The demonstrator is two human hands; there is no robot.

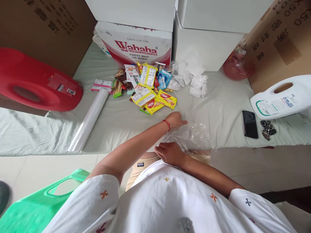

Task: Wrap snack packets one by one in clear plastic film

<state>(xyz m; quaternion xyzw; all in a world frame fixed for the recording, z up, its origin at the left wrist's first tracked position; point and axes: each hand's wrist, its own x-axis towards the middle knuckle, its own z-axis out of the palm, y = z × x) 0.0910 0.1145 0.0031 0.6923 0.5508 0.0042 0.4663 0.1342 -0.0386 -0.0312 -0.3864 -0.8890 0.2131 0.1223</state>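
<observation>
A thin clear plastic bag (194, 134) lies crumpled across the front edge of the cloth-covered surface. My left hand (173, 119), with a red string at the wrist, is closed on its upper edge, thumb pointing right. Closer to my body, my right hand (170, 153) is curled with the fingers pinched at the near side of the same plastic. Just beyond my left hand sit yellow nabati wafer packets (166, 99), at the front of a pile of assorted snack packets (148, 76).
Crumpled clear plastic (198, 84) lies right of the snacks. A clear plastic roll (89, 119) and red jug (36, 81) are left. A phone (250, 124), keys (268, 129) and white detergent bottle (282, 97) are right. Boxes (136, 45) stand behind; a green basket (43, 200) is below left.
</observation>
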